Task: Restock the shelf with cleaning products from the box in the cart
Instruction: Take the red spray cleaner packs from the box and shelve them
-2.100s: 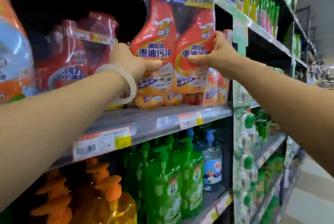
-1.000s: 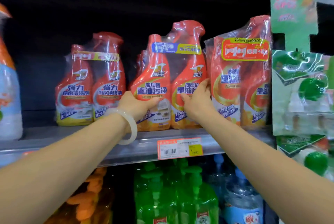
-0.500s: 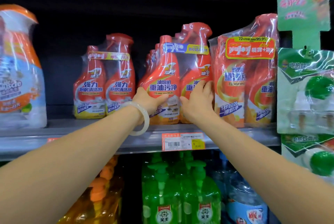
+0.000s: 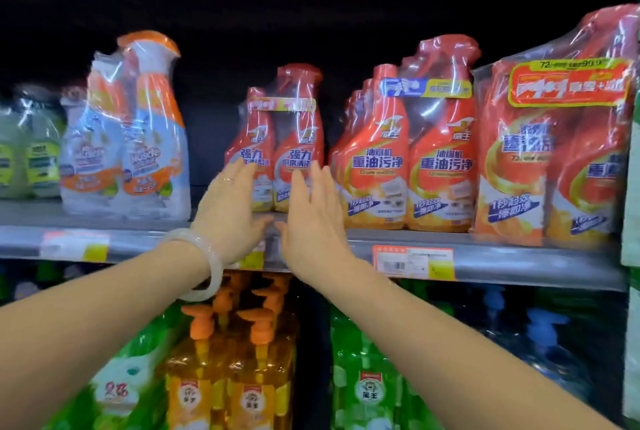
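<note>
Both hands have left the twin pack with the blue band (image 4: 405, 152) and shifted left. Left hand (image 4: 230, 211) and right hand (image 4: 313, 218) are spread flat, empty, in front of the smaller red twin pack (image 4: 277, 142), hiding its lower part; contact cannot be determined. A pale bangle (image 4: 204, 266) circles the left wrist. Packs stand along the shelf (image 4: 519, 263) front edge. The right-edge pack (image 4: 554, 152) is cut off. Labels are motion-blurred.
</note>
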The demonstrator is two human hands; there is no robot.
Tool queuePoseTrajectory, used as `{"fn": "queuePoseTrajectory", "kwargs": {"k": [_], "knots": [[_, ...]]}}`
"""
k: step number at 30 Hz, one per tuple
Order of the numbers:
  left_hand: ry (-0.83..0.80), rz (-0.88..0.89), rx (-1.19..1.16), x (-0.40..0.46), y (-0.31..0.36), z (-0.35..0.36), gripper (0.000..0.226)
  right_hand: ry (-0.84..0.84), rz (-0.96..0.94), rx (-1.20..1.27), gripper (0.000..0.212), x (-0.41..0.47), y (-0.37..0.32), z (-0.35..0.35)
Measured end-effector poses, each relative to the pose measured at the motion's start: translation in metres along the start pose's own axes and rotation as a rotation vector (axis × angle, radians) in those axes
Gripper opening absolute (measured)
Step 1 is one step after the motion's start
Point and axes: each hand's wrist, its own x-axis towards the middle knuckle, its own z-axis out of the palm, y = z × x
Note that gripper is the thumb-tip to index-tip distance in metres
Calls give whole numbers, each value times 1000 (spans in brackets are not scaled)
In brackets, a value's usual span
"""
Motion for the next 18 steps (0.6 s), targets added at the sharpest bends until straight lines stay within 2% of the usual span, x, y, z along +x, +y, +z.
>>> {"fn": "queuePoseTrajectory", "kwargs": {"k": [5,8,14,18], "knots": [[-108,-69,181,-49,-53,-46,84,-134,-124,-55,82,3,-67,30],[-270,-145,443,-83,-104,-88,91,-213,-158,-69,80,4,-119,60],[-441,-375,652,-185,-248,-184,94,-465,-267,-6,82,-18,-272,149],[-526,-503,735,-264,-328,-242,84,-609,-421,4,83,-50,-380,216]]}}
